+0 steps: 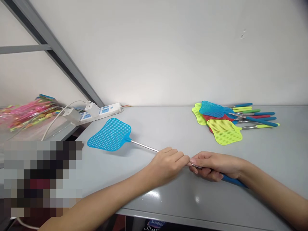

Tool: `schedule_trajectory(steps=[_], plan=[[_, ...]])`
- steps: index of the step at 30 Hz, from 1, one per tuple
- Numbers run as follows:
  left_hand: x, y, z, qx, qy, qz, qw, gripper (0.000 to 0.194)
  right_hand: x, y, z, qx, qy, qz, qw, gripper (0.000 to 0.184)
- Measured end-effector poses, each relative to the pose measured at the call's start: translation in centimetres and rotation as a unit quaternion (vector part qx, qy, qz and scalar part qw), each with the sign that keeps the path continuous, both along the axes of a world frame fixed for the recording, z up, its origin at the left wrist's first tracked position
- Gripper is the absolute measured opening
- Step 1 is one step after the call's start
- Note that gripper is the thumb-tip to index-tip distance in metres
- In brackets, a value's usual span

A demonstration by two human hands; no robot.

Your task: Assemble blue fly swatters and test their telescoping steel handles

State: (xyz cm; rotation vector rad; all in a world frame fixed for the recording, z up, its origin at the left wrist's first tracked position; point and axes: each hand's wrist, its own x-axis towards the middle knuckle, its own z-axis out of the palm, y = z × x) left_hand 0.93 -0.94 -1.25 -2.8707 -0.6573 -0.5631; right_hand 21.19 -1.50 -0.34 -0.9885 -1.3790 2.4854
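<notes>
A fly swatter with a blue mesh head (111, 134) stretches across the grey table, its metal rod running to the right into both hands. My left hand (169, 162) is closed around the rod near its middle. Just right of it, my right hand (213, 165) grips the same swatter where the rod meets the blue handle, whose end shows under my wrist. The two hands touch or nearly touch. Beyond my right hand lies a pile of fly swatters, with a yellow-green head (225, 131) in front and a blue head (211, 109) on top.
A white power strip (106, 110) with plugs and cables lies at the table's back left. Further left are plastic bags of colourful items (33, 112). A pixelated area covers the lower left. The wall (168, 51) rises behind the grey table (154, 128).
</notes>
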Motion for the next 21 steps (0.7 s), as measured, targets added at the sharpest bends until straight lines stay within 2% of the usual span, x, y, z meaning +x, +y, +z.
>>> schedule_trajectory(steps=[3,5,10,16,21], plan=[[0.0,0.3,-0.5,0.04,0.006,-0.001,0.999,0.025,-0.3,-0.1,0.2,0.033,-0.014,-0.006,0.999,0.033],[0.1,0.7,-0.4,0.042,0.028,-0.001,0.999,0.023,-0.3,-0.1,0.2,0.089,-0.037,-0.02,0.995,0.034],[0.1,1.4,0.3,-0.009,0.068,0.021,0.997,0.012,-0.3,-0.1,0.1,0.239,-0.111,-0.044,0.964,0.035],[-0.1,2.0,1.0,-0.069,0.084,0.042,0.993,0.015,-0.4,-0.1,0.8,0.376,-0.168,-0.043,0.91,0.037],[-0.2,2.1,1.8,-0.097,0.091,0.055,0.99,0.017,-0.2,0.0,1.1,0.414,-0.181,-0.029,0.892,0.036]])
